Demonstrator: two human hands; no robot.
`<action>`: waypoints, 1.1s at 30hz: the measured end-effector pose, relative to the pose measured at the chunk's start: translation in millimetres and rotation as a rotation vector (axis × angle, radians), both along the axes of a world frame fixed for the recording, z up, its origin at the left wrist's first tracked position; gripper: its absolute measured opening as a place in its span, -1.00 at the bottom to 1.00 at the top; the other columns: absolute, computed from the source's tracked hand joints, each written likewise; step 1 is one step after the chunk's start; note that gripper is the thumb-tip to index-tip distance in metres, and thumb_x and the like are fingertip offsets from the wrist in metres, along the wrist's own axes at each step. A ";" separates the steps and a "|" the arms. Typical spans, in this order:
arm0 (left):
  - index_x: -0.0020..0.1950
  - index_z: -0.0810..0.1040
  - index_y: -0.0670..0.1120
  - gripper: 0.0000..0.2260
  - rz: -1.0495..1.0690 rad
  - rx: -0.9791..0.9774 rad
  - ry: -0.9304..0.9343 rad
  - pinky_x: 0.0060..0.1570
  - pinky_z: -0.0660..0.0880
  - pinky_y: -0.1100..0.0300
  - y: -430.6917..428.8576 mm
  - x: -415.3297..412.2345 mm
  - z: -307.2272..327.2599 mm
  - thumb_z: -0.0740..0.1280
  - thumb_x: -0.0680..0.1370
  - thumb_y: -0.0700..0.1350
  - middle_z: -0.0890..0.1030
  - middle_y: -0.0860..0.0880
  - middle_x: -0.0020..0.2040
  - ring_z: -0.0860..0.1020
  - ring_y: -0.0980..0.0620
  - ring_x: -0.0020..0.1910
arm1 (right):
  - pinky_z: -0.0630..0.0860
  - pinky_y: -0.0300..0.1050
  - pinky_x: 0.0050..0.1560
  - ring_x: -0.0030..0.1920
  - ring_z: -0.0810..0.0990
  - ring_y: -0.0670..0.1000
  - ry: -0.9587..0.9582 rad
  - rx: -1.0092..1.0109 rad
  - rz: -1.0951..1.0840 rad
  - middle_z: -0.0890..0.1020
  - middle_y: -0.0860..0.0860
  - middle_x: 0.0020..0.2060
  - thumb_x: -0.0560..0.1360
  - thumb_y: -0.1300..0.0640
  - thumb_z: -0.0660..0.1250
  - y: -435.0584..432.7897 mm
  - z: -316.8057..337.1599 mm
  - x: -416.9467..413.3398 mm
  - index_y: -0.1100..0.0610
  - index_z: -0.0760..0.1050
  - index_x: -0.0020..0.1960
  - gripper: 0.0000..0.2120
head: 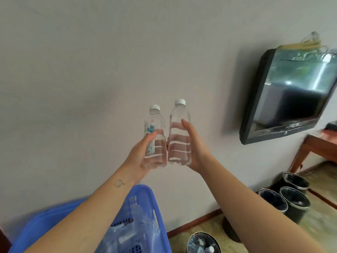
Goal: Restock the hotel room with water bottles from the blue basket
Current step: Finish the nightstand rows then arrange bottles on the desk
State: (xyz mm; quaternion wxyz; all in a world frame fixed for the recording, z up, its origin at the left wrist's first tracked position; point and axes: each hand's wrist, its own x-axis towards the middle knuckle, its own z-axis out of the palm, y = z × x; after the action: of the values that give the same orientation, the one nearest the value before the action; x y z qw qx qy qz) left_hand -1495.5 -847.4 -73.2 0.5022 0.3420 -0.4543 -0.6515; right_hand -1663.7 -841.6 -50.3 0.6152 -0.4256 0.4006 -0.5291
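I hold two clear water bottles with white caps upright in front of the pale wall, almost touching. My left hand (pixel 139 157) grips the labelled bottle (pixel 156 133) around its lower half. My right hand (pixel 196 145) grips the plain bottle (pixel 179 128) from its right side. Below my left forearm lies the blue basket (pixel 145 201), with more plastic-wrapped bottles (pixel 131 234) inside it.
A wall-mounted television (pixel 288 95) hangs at the right. A wooden table (pixel 310 148) stands at the far right edge. Three black lined bins (pixel 290 196) sit on the floor under it, another bin (pixel 203 242) near the basket. A wooden skirting runs along the wall.
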 end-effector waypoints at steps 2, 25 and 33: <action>0.02 0.69 0.07 -0.75 -0.062 -0.040 0.012 -0.26 0.57 0.10 0.1 -23.0 13.6 0.37 0.44 0.15 0.68 -0.10 -0.10 0.66 -0.05 -0.21 | 0.45 0.05 -0.01 -0.14 0.60 0.12 -0.033 0.025 -0.030 0.63 0.10 -0.13 0.42 -0.31 0.34 10.5 13.2 -25.2 0.07 0.64 0.07 -0.51; 0.06 0.59 -0.03 -0.83 -0.716 -0.087 0.187 -0.28 0.55 0.15 146.0 -365.1 46.4 0.30 0.59 0.03 0.60 -0.04 -0.19 0.58 0.00 -0.26 | 0.51 -0.18 -0.37 -0.42 0.57 -0.04 -0.109 -0.113 -0.383 0.57 -0.03 -0.38 0.48 -0.20 0.30 249.7 50.5 -332.9 0.06 0.52 -0.04 -0.68; 0.13 0.60 -0.08 -0.73 -0.871 0.003 0.222 -0.16 0.58 0.13 211.1 -456.6 25.7 0.36 0.53 0.06 0.65 -0.05 -0.09 0.64 0.01 -0.17 | -0.04 -0.17 -0.11 -0.23 0.11 -0.12 -0.217 -0.127 -0.518 0.31 -0.08 -0.23 0.48 -0.18 0.38 341.7 19.7 -411.8 0.04 0.57 -0.14 -0.73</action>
State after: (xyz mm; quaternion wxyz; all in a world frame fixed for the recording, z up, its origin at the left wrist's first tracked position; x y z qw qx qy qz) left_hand -1952.1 -636.3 -47.4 0.2265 0.0477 -0.4981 -0.8357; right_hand -2075.6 -499.9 -30.5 0.4708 -0.2875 0.3940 -0.7351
